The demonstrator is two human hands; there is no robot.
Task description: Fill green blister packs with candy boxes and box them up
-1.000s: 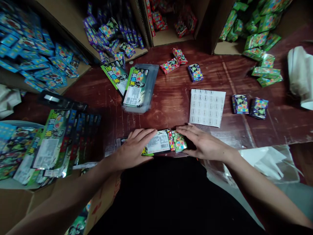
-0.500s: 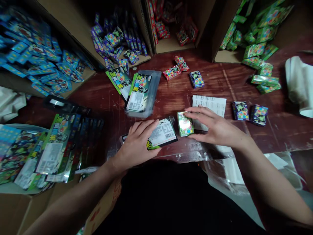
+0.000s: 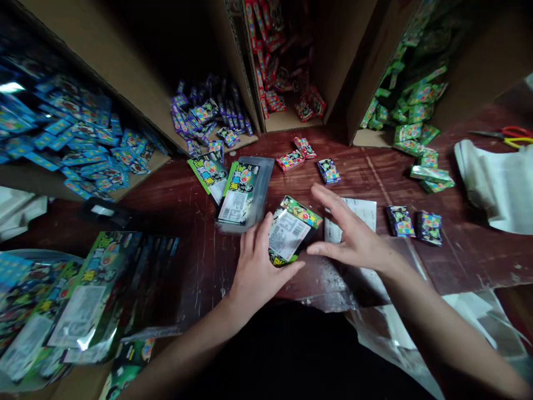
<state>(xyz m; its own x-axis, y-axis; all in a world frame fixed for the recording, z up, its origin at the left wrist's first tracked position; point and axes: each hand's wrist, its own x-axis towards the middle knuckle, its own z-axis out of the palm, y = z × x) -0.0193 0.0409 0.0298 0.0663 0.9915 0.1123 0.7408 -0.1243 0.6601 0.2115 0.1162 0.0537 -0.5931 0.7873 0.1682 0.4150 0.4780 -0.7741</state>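
Left hand (image 3: 260, 266) grips a packed pouch (image 3: 291, 232); right hand (image 3: 353, 239) hovers spread, empty; finished pouches (image 3: 83, 300) piled left, loose boxes (image 3: 412, 222) remain.

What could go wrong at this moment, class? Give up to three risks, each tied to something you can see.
1. The left hand grips the packet only at its lower corner, with the right hand open beside it; it may slip.
2. The sticker sheet lies under the right hand and could get creased or dragged.
3. The small purple boxes near the right forearm could be knocked.
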